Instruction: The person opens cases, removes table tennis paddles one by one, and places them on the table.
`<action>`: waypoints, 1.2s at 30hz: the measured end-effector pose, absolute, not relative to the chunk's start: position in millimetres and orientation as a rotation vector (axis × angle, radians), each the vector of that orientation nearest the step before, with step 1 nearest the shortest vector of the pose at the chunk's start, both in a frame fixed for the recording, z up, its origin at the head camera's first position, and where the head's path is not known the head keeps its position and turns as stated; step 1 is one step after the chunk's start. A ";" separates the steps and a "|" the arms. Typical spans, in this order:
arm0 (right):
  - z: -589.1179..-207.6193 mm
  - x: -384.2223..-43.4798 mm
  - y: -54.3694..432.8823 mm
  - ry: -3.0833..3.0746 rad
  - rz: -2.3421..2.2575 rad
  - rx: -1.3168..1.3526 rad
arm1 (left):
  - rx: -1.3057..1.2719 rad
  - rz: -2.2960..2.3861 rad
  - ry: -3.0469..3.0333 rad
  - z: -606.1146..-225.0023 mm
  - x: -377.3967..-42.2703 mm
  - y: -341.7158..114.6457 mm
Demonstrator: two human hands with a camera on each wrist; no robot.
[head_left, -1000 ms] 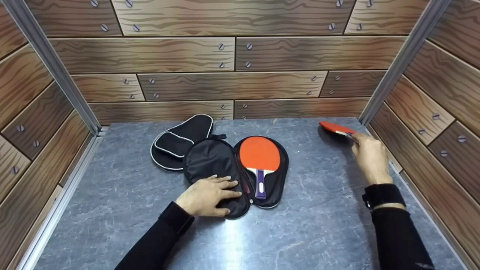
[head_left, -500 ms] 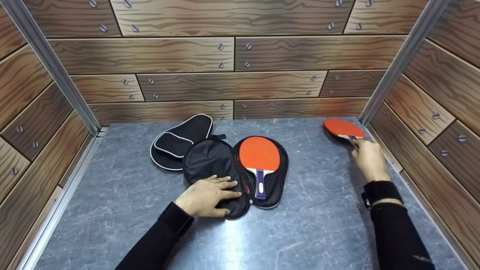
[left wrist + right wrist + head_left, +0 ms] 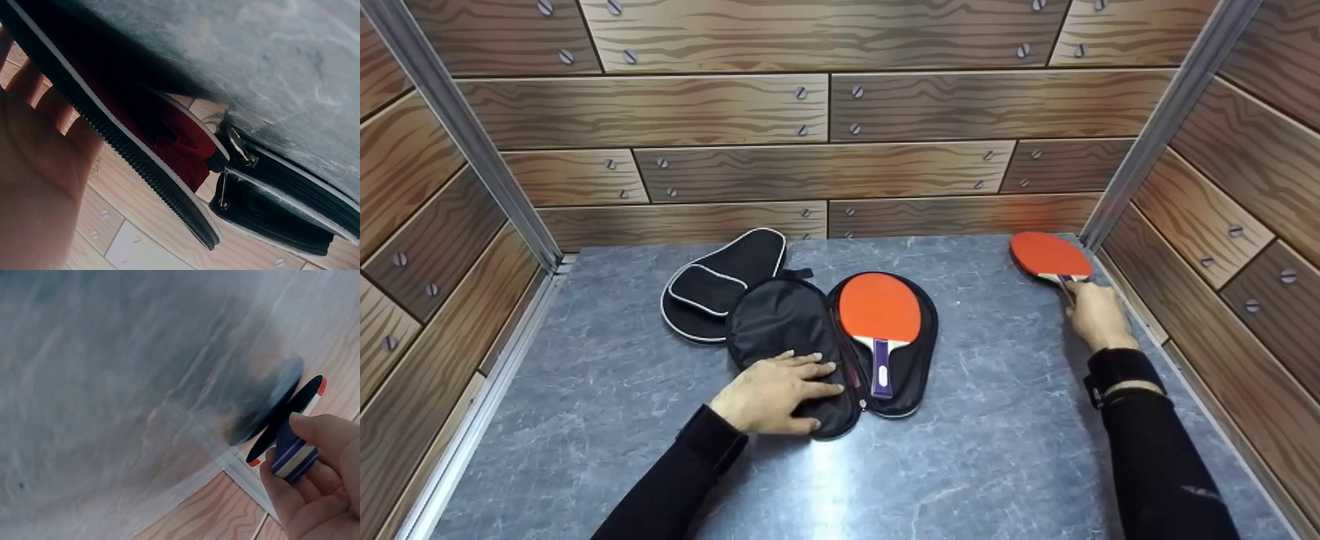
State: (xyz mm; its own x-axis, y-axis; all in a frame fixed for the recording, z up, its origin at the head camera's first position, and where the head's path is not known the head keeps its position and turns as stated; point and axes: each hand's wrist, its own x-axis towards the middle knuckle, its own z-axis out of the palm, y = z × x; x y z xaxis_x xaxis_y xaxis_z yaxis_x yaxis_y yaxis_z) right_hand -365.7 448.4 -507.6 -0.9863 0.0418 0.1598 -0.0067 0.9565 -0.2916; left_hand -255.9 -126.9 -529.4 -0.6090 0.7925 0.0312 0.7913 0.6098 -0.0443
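My left hand [image 3: 776, 394] rests with spread fingers on the folded-back flap [image 3: 776, 319] of a black paddle case. In the left wrist view, the flap's zip edge [image 3: 135, 174] and some red lining [image 3: 183, 135] show beside the palm. A table tennis paddle [image 3: 879, 307], orange-red with a purple handle, lies face up in the case's other half [image 3: 928, 330]. At the far right, my right hand [image 3: 1101, 315] grips a second paddle [image 3: 1048, 255] by its handle. The right wrist view shows thumb and fingers around the striped handle end [image 3: 295, 461] and the blade's black side [image 3: 312, 391].
Another black case [image 3: 757, 259] with white piping lies behind the flap, partly covered by it. Wood-patterned walls [image 3: 930, 172] enclose the grey marbled table [image 3: 960, 472] at the back and sides. The right hand is close to the right wall.
The right hand has turned its paddle from nearly edge-on to red face up, with a slight shift right and away. The left hand and both cases have stayed put.
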 end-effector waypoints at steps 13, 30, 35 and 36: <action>-511.5 -372.1 468.8 -3.032 0.417 0.005 | -1.371 0.003 -2.779 -527.5 -256.2 -126.3; -482.3 -370.5 413.7 -2.781 0.389 0.236 | -1.375 0.025 -2.765 -528.1 -255.9 -128.1; -472.0 -363.0 386.1 -2.753 0.380 0.346 | -1.377 0.037 -2.762 -528.3 -255.3 -128.2; -470.8 -361.5 381.3 -2.743 0.371 0.377 | -1.377 0.039 -2.763 -528.2 -255.1 -128.2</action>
